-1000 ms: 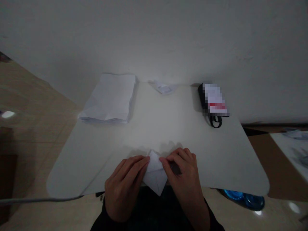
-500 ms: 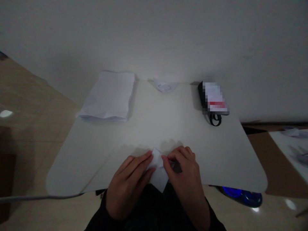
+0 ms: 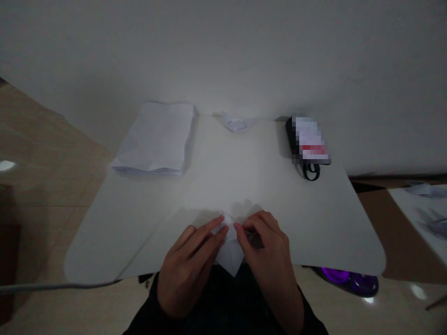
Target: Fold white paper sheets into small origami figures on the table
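A small piece of folded white paper (image 3: 230, 253) is between my hands at the table's near edge, one pointed end toward me. My left hand (image 3: 193, 260) is on its left side, with fingertips pressed on the upper part. My right hand (image 3: 268, 246) pinches the paper's right edge between thumb and bent fingers. The fingers partly cover the folds, so the paper's full shape is hidden.
A stack of white paper (image 3: 157, 137) lies at the back left of the white table (image 3: 226, 172). A folded paper boat (image 3: 236, 123) stands by the wall. At the back right is a dark box (image 3: 309, 139), its top blurred, with a black loop.
My left fingers have shifted slightly up and to the right on the paper, the lower ones now closer to my right thumb. My right hand keeps its pinch.
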Available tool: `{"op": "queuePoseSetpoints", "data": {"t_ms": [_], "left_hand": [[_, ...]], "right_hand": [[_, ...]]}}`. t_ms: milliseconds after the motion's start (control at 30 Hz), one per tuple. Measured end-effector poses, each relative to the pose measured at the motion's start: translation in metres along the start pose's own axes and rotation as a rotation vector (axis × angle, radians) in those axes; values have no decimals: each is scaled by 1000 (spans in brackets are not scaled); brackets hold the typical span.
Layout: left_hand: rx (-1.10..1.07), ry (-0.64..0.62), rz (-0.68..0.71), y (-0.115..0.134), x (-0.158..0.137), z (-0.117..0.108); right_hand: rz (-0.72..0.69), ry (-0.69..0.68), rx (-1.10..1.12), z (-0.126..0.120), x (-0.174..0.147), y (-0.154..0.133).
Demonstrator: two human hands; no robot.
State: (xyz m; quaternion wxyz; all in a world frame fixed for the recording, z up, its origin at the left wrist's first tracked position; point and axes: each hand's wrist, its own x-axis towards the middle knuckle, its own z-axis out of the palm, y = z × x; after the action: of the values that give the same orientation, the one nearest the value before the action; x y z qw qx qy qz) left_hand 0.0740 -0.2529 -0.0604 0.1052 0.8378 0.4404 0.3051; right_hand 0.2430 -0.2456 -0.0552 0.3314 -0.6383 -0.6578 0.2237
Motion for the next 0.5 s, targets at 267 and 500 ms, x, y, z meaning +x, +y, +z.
{"op": "queuePoseSetpoints", "data": {"t_ms": [267,500], "left_hand": [[50,-38,43,-3,2,0],[87,-27,56,1,5,0]], "right_hand": [[-260,194,-167,7,-21,1],[-384,108,-255,6,-45,1]]}}
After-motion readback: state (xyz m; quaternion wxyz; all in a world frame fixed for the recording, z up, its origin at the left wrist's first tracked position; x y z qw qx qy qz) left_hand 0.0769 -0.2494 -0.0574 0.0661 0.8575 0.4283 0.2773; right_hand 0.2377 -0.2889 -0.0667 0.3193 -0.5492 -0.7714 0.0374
